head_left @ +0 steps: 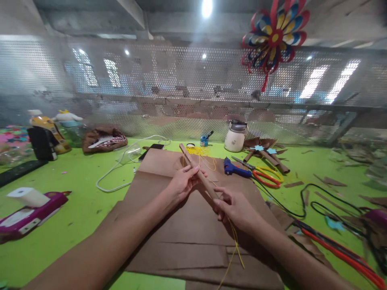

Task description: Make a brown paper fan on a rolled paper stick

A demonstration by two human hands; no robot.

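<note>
A rolled brown paper tube slants between my two hands above sheets of brown kraft paper. Fingers of my left hand are closed round its middle. My right hand pinches the lower end, thumb on top. Yellow string hangs below my right hand in loose strands onto the paper. More yellow string lies in a tangle behind the tube's far end. Whether the hanging strands are tied to the tube is hidden by my right fingers.
A blue glue gun and scissors lie right of the paper. Behind stand a small blue bottle and a white jar. A purple power strip is at left; a black cable runs right. A pinwheel hangs above.
</note>
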